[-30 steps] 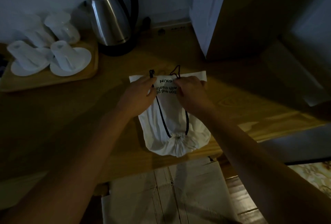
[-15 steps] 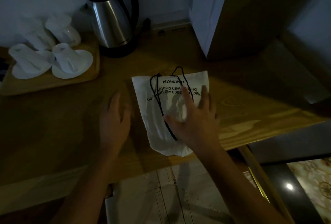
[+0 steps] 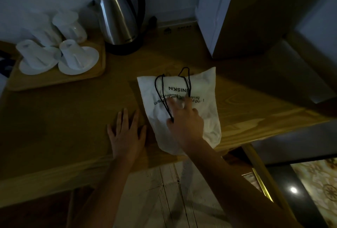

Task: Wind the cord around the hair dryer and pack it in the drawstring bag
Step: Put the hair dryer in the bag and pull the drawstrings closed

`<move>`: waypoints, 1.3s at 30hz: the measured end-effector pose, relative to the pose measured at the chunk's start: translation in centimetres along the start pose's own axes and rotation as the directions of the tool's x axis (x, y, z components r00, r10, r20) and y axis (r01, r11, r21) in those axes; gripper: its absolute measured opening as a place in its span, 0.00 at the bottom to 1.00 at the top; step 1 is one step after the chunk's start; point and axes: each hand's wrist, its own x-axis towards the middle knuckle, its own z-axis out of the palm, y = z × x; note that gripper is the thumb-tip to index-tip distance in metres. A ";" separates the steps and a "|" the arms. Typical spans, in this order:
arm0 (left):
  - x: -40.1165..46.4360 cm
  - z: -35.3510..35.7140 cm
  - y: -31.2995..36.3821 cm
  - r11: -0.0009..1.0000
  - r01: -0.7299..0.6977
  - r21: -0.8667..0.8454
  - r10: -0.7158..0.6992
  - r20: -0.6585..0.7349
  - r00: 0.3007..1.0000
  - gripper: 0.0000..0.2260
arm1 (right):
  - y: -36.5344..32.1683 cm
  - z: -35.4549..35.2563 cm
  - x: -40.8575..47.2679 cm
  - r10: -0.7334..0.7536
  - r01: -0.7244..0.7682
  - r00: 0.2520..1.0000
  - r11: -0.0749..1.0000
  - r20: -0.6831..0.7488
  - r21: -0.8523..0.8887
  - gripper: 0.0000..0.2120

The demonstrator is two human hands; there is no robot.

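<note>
A white drawstring bag (image 3: 204, 118) with black printed text lies full and closed on the wooden counter (image 3: 63, 118), its gathered mouth toward me. Its black drawstrings (image 3: 160, 89) loop over its top side. The hair dryer and its cord are hidden, presumably inside the bag. My right hand (image 3: 184, 123) rests on the bag with fingers stretched forward, blurred, touching the strings. Just left of the bag, my left hand (image 3: 125, 134) lies flat on the counter with fingers spread, holding nothing.
A steel electric kettle (image 3: 118, 19) stands at the back. Left of it a wooden tray (image 3: 87, 74) carries several upturned white cups on saucers. A white cabinet (image 3: 215, 17) rises at the back right. The counter's front edge runs just below my hands.
Both hands let go of the drawstrings near the bag's far end. My left hand moved off to the counter; my right slid back onto the bag.
</note>
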 end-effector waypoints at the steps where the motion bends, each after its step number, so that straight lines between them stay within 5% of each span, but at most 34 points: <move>1: -0.1 0.0 0.1 1.000 0.011 -0.001 -0.011 0.002 1.000 0.27 | 0.3 -0.1 -0.4 0.009 -0.009 1.000 1.000 0.003 0.009 0.30; 7: -1.6 0.6 3.7 0.995 0.081 -0.065 -0.082 -0.015 0.997 0.26 | 3.0 -1.2 -2.1 0.113 -0.113 0.994 0.993 0.004 0.039 0.31; 19: -2.5 2.2 12.8 0.999 0.036 -0.032 -0.035 0.021 0.999 0.25 | 14.8 -8.9 -1.2 0.077 -0.074 0.994 0.997 -0.077 0.037 0.30; 27: -2.5 2.2 13.1 0.998 0.067 0.011 -0.067 0.013 0.998 0.27 | 21.4 -13.2 3.6 0.074 -0.079 0.996 0.990 -0.050 -0.115 0.30; 39: -2.3 2.4 13.2 0.995 0.095 0.032 -0.094 -0.004 0.996 0.27 | 25.5 -10.5 6.6 0.069 -0.074 0.994 0.995 -0.082 -0.063 0.29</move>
